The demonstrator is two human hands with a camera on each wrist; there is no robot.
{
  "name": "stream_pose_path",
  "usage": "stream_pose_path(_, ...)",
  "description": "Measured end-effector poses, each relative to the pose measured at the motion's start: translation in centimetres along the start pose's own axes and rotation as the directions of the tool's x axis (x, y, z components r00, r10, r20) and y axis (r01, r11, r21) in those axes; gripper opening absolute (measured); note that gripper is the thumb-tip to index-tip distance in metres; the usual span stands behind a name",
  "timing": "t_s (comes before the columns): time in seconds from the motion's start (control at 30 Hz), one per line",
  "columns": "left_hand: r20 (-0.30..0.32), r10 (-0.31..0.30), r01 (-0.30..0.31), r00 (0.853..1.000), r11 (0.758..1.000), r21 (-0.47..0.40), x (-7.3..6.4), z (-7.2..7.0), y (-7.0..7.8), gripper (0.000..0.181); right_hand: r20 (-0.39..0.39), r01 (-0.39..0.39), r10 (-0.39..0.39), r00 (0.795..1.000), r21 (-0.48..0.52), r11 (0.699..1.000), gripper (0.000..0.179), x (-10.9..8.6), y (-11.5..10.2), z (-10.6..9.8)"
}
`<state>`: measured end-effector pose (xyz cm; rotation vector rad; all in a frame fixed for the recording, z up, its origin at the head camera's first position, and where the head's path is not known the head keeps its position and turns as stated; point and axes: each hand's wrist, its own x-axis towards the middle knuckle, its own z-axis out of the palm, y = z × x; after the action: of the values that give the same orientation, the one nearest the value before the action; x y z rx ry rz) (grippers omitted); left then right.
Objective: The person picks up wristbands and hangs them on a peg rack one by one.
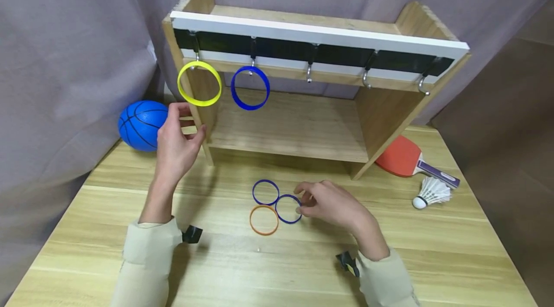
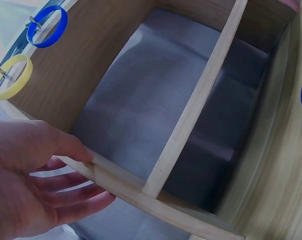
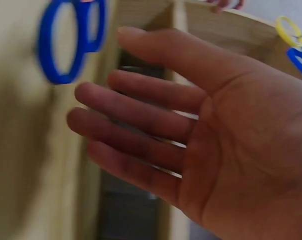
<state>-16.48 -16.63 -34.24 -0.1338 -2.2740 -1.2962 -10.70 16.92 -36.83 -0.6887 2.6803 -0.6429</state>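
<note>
My left hand (image 1: 175,141) grips the left side panel of a wooden shelf (image 1: 285,126). In the left wrist view its thumb lies on the inner edge, its fingers along the outer face. My right hand (image 1: 335,206) is at the right side of a blue ring (image 1: 289,222) lying on the table, its fingers apart and loosely extended, holding nothing. A second blue ring (image 1: 265,180) and an orange ring (image 1: 264,234) lie against it. A yellow ring (image 1: 201,103) hangs on the leftmost hook, and another blue ring (image 1: 250,107) on the hook beside it.
Three more metal hooks (image 1: 309,73) line the shelf's black-and-white front rail (image 1: 346,54). A blue ball (image 1: 140,126) sits left of the shelf. To the right lie a red paddle (image 1: 400,155) and a shuttlecock (image 1: 433,192). Grey curtain (image 1: 78,32) hangs behind.
</note>
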Motion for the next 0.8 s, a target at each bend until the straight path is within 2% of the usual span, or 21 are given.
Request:
stream_pose_path(0.23,0.004,-0.004,0.004,1.000,1.000,0.009,0.0,0.0,0.0,0.045,-0.096,-0.030,0.022,0.995,-0.088,0.996,0.025,1.2,2.0,2.1)
stream_pose_path(0.43,0.000,-0.010,0.010,1.000,1.000,0.016,-0.1,-0.2,-0.1,0.046,-0.122,-0.018,0.010,0.992,-0.061,0.998,0.005,2.0,2.4,2.7)
stream_pose_path(0.6,0.001,-0.002,0.002,1.000,1.000,0.014,-0.1,-0.2,0.0,0.046,-0.139,0.001,-0.008,0.990,-0.048,0.999,0.006,2.1,2.5,2.8)
stream_pose_path(0.8,0.009,-0.001,0.001,1.000,1.000,0.015,-0.1,-0.1,-0.1,0.046,-0.152,-0.026,0.022,0.988,-0.026,0.999,0.007,2.0,2.6,2.6)
